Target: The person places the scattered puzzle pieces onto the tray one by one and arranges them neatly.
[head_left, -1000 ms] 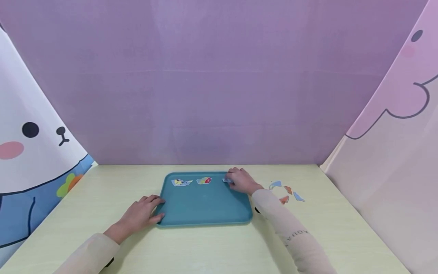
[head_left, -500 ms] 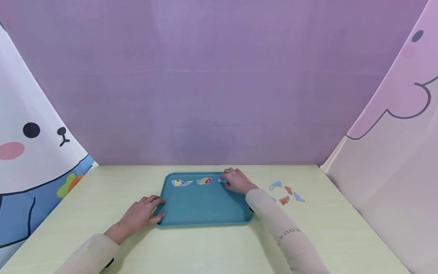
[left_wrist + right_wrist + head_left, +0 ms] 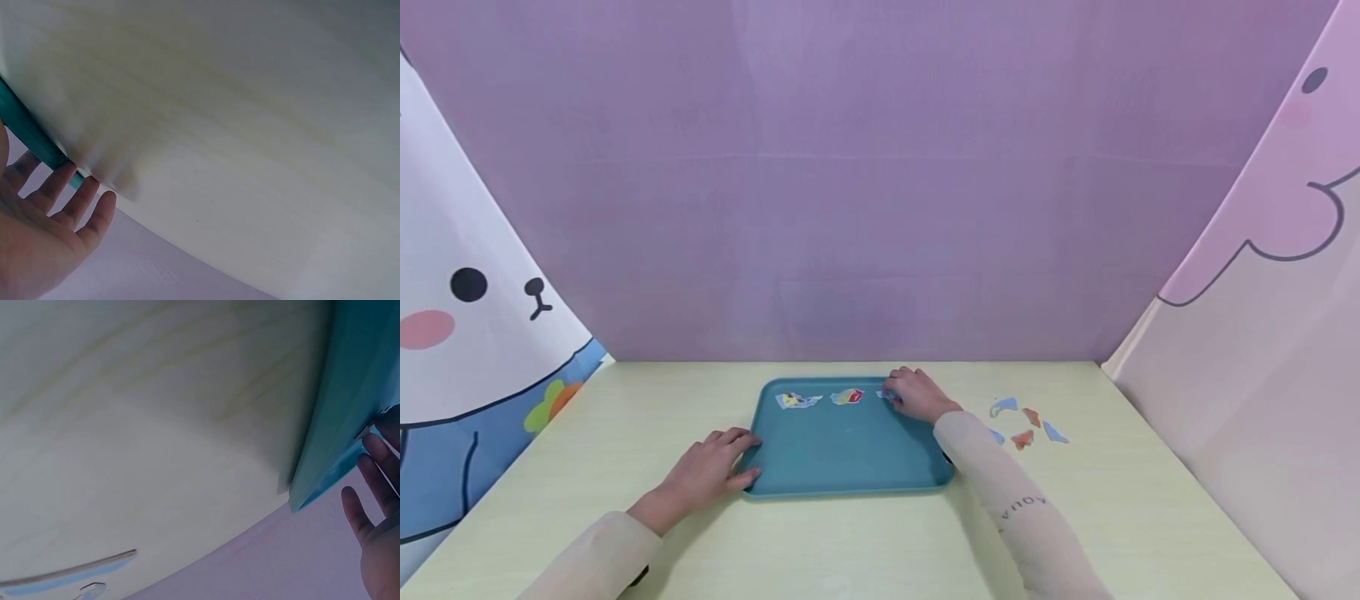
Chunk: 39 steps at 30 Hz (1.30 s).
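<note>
A teal tray [image 3: 850, 454] lies on the table, with flat printed puzzle pieces along its far side. One piece, yellow and blue [image 3: 797, 401], is at the left; a yellow-green and red piece [image 3: 847, 397] is beside it. My right hand [image 3: 919, 395] reaches over the tray's far right part and pinches a small blue puzzle piece [image 3: 886, 395] against the tray surface, partly covered by the fingers. In the right wrist view, thumb and fingertips meet at that piece [image 3: 364, 432]. My left hand [image 3: 707, 471] rests on the tray's left rim, fingers spread and relaxed.
Right of the tray, several loose pieces lie on the pale wooden table [image 3: 850, 550]: a light blue one [image 3: 1004, 405], an orange one [image 3: 1022, 439] and a blue one [image 3: 1055, 432] among them. A purple cloth [image 3: 880, 183] hangs behind the table, with printed cloths at both sides.
My right hand has moved slightly left along the tray's far side with the small blue puzzle piece, then nearly stopped. My left hand has stayed on the rim.
</note>
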{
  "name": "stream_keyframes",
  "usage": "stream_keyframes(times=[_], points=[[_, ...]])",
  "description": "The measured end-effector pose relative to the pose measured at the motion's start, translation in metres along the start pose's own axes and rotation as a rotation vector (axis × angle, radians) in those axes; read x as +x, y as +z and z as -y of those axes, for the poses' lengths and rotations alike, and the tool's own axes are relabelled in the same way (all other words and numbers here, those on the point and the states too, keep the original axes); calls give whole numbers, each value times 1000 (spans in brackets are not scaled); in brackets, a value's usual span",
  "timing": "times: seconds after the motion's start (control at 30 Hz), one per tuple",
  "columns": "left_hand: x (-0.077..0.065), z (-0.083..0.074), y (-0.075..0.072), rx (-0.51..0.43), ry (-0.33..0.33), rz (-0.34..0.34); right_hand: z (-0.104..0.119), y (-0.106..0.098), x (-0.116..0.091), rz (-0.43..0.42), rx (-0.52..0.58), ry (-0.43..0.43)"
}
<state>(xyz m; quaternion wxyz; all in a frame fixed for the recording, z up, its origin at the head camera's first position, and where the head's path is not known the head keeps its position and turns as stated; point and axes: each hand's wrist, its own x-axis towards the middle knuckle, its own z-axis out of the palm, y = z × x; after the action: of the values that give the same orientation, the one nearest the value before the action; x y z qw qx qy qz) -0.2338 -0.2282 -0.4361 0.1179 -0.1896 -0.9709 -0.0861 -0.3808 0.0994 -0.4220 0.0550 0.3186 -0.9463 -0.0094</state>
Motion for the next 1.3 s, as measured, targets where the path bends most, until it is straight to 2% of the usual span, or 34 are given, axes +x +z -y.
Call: stream_keyframes(times=[0.4, 0.8, 1.3], points=[[1, 0, 0, 1, 2, 11, -3, 2, -2, -20, 8, -6], [0, 1, 1, 4, 9, 10, -6, -5, -12, -58, 4, -54], [0, 3, 3, 15, 26, -23, -22, -17, -43, -66, 27, -82]])
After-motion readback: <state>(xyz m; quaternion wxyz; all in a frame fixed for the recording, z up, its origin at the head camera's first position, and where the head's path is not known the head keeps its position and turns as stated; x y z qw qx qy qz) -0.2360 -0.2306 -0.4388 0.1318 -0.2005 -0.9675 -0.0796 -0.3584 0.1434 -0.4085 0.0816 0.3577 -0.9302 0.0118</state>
